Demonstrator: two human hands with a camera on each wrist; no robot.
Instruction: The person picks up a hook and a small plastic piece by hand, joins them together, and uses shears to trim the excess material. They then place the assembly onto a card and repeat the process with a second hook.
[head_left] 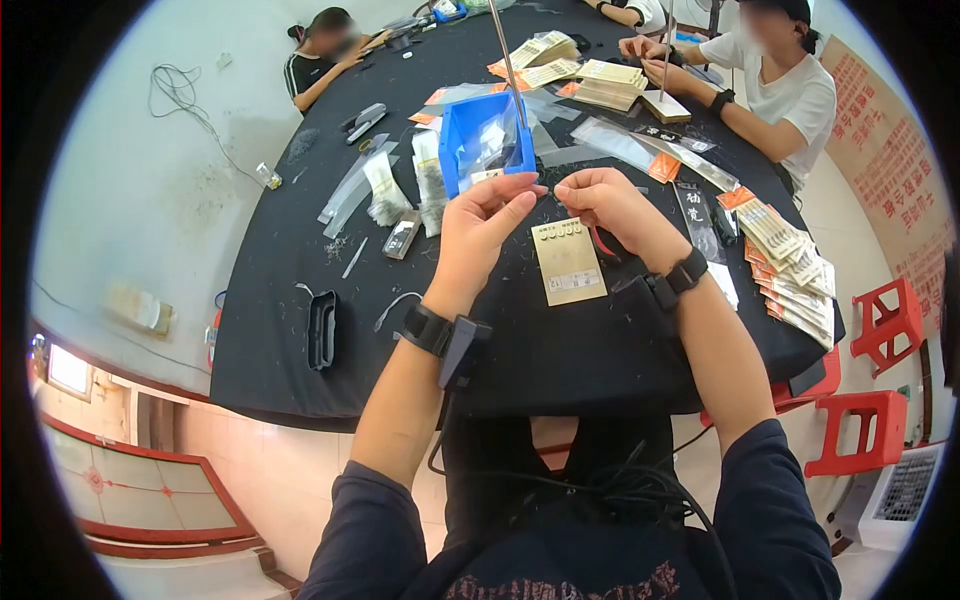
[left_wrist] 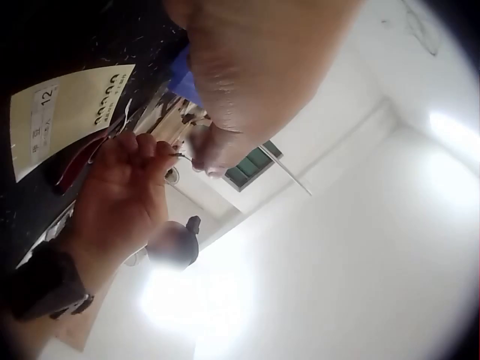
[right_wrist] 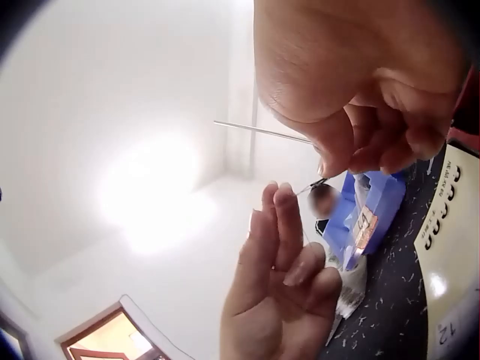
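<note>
Both hands meet over the tabletop, a blue bin of plastic just behind

From my end of the head view, I have the left hand [head_left: 485, 218] and the right hand [head_left: 615, 210] raised above the black cloth-covered tabletop [head_left: 265, 310]. Fingertips and thumb come together on each, the other fingers loosely bent. Between them is a thin dark piece [right_wrist: 320, 182], pinched at either end; it is too small for me to tell what it is.

Just beyond the hands I see an open blue plastic bin [head_left: 455, 145] holding crumpled clear plastic bags [head_left: 495, 140], with a pale label on its front. Left of it lie bundles of white strips [head_left: 384, 190]. Nearer me is a small clear-grey rectangular box [head_left: 401, 236], its contents too blurred to read, and farther left an open black oblong case [head_left: 321, 330].

Below the hands lies a cream card [head_left: 562, 263], with a row of dark loops along its top and a label marked 12. A red-handled tool [head_left: 603, 242] sits beside it, partly hidden by the right hand.
</note>
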